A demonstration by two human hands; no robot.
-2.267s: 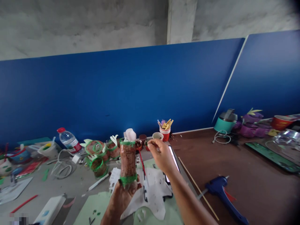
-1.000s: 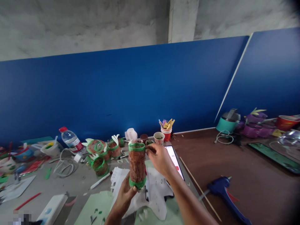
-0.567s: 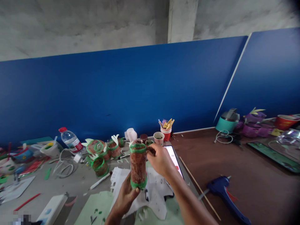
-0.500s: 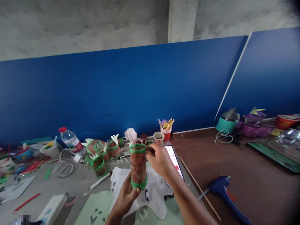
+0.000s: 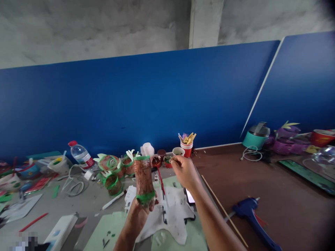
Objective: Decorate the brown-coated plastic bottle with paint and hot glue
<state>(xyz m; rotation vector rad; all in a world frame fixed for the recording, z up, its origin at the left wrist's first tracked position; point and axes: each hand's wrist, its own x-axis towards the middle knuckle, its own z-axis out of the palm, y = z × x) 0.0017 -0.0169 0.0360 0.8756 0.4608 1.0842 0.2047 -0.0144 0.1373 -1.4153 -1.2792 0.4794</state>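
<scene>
A bottle section [image 5: 144,176], painted brown with green bands at its top and base, stands nearly upright in my left hand [image 5: 140,214]. My fingers grip it around the lower end. My right hand [image 5: 183,170] is raised by a white paper cup [image 5: 178,151], thumb and fingertips pinched together; what lies between them is too small to make out. A red-handled brush [image 5: 160,179] leans in a small jar of brown paint [image 5: 156,161]. Beside it sits a small pot of green paint [image 5: 167,160]. White cut sheet material [image 5: 171,216] lies under my hands.
Several brown-green painted bottle pieces [image 5: 113,184] stand left, near a water bottle [image 5: 81,157] and white cable [image 5: 73,184]. A red cup of tools [image 5: 186,148] stands at the back. To the right are a wooden stick [image 5: 222,209], blue glue gun [image 5: 250,212] and phone [image 5: 307,174].
My right hand has moved away from the bottle section's top, rightward to the paper cup. The bottle section has shifted left and tilted slightly. The red-handled brush has come into view.
</scene>
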